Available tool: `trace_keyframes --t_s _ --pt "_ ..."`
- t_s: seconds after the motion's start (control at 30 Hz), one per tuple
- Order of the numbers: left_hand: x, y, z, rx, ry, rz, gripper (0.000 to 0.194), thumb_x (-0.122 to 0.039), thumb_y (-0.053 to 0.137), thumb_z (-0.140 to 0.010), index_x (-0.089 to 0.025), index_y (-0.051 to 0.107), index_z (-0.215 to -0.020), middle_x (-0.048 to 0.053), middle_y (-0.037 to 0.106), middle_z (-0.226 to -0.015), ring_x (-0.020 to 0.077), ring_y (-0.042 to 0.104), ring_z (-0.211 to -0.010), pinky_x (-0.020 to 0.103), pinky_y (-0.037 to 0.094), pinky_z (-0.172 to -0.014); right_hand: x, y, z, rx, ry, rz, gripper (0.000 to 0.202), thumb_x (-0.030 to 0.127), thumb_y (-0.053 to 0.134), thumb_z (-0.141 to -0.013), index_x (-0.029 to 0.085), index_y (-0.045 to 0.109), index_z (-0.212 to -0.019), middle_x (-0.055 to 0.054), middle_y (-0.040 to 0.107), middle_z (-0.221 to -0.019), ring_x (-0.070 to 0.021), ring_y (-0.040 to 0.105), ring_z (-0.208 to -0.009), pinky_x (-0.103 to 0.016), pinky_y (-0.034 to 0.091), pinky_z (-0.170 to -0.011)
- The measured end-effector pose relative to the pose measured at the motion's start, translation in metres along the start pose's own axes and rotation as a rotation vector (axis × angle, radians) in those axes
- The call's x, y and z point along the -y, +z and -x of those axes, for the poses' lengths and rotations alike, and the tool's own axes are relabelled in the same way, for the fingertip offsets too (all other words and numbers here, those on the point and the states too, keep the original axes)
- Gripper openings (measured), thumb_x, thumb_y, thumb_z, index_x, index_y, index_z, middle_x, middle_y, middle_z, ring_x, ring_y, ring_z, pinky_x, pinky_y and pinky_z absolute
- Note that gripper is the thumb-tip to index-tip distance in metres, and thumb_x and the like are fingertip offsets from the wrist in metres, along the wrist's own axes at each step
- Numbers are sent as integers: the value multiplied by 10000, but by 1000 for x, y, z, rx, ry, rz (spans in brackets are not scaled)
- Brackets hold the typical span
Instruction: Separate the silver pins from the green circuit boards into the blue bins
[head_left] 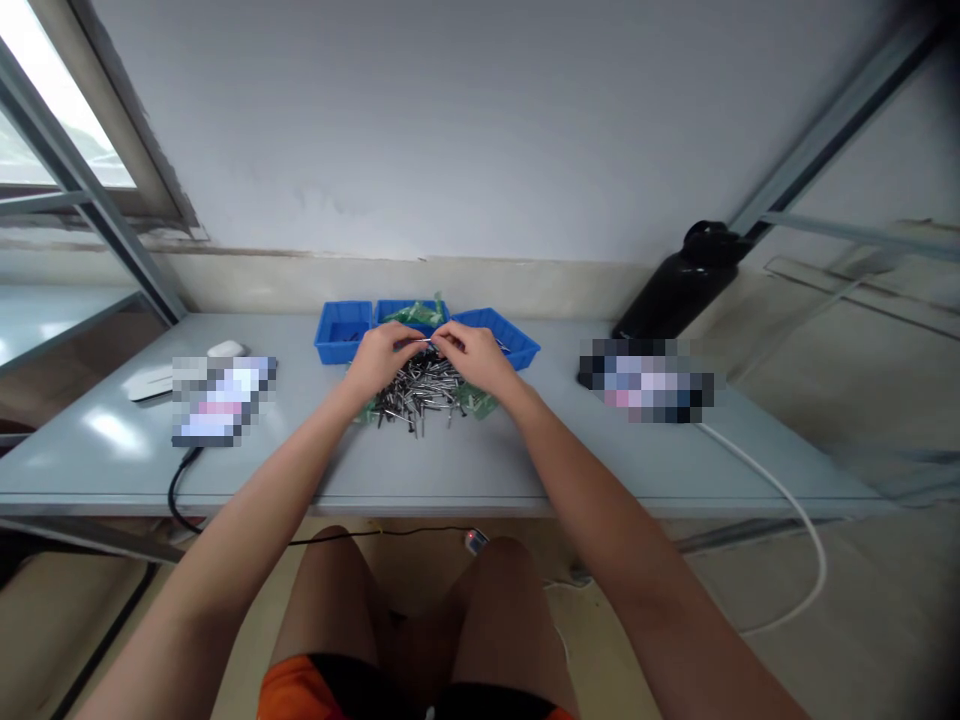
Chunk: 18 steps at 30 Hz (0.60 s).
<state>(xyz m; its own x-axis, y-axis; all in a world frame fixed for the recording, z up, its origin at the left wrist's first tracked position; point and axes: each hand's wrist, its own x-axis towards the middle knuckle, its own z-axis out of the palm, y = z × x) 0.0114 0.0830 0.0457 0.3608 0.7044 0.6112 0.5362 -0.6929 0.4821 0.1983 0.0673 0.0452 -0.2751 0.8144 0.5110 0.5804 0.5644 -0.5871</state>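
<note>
Above the pile, my left hand [384, 352] and my right hand [474, 354] meet fingertip to fingertip. Both are closed in a pinch on one thin, shiny screw [426, 341], held sideways between them; its ends are hidden by the fingers. Under the hands lies a heap of loose metal screws [421, 390], silvery with some dark parts. Green plastic wrapping [480, 402] shows at the edge of the heap. Behind stand three blue bins: a left bin [335, 352], a middle bin [384, 308] with green plastic in it, and an angled right bin [530, 354] with some metal pieces.
On the grey table [442, 470], a phone [229, 400] with a black cable lies left, near a white case [226, 349]. At the right, another phone [645, 385] with a white cable leans by a black bottle [679, 290]. A wall rises behind; metal posts flank the table.
</note>
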Motion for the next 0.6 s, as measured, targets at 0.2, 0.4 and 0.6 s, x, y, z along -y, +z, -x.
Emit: trace_keyframes --t_s 0.2,0.4,0.6 --pt "-6 0 0 -14 18 145 105 -280 654 -815 -201 709 -857 40 705 -881 156 640 -821 274 521 -730 1 2 1 73 -3 -8 200 308 486 -880 191 634 -812 -6 640 -685 -123 515 -591 -256 367 -601" --pt "-8 0 0 -15 -85 167 111 -249 601 -826 -169 664 -872 44 717 -881 155 657 -818 272 527 -753 -1 2 2 68 -2 28 220 348 493 -879 194 649 -860 0 624 -675 -124 498 -580 -259 362 -595" --pt "3 0 1 42 -106 -80 158 -259 569 -837 -186 701 -884 67 726 -890 184 650 -760 320 506 -734 -1 0 0 -11 11 -12 228 354 550 -857 212 636 -1012 -32 670 -789 -160 581 -687 -296 429 -692"
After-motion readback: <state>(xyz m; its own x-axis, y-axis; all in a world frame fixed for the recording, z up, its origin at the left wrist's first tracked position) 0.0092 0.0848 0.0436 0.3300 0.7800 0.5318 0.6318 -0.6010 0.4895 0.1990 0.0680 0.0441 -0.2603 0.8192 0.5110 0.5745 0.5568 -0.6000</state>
